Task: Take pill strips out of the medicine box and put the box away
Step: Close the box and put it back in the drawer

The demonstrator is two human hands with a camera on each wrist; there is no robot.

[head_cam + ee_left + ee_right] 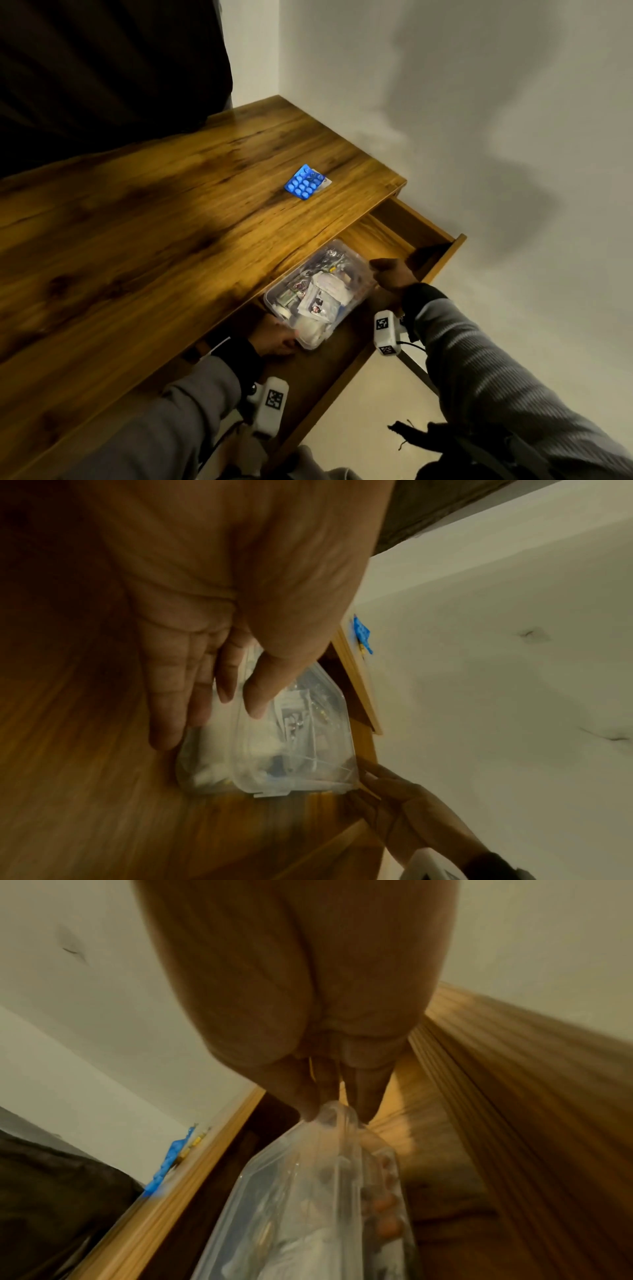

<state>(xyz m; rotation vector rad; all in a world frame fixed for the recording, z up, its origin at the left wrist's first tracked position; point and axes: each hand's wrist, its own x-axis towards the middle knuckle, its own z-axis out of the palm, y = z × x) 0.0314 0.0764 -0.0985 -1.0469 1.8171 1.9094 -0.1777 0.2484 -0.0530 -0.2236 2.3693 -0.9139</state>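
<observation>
The medicine box (318, 294) is a clear plastic tub with its lid on, packed with packets and strips, lying inside the open drawer (433, 240) under the desk's edge. My left hand (274, 337) holds its near end, thumb on the lid and fingers along the side (212, 718). My right hand (387, 270) pinches the far corner with its fingertips (339, 1115). The box (274, 750) (308, 1204) sits low on the drawer floor. A blue pill strip (305, 181) lies on the desk top, with a pale strip partly under it.
The wooden desk (171, 222) stands against a white wall at the right, and a dark curtain hangs behind it. The desk's front edge overhangs the box's left side. The drawer's right half holds nothing visible. The blue strip (361, 631) (167, 1161) shows at the desk edge.
</observation>
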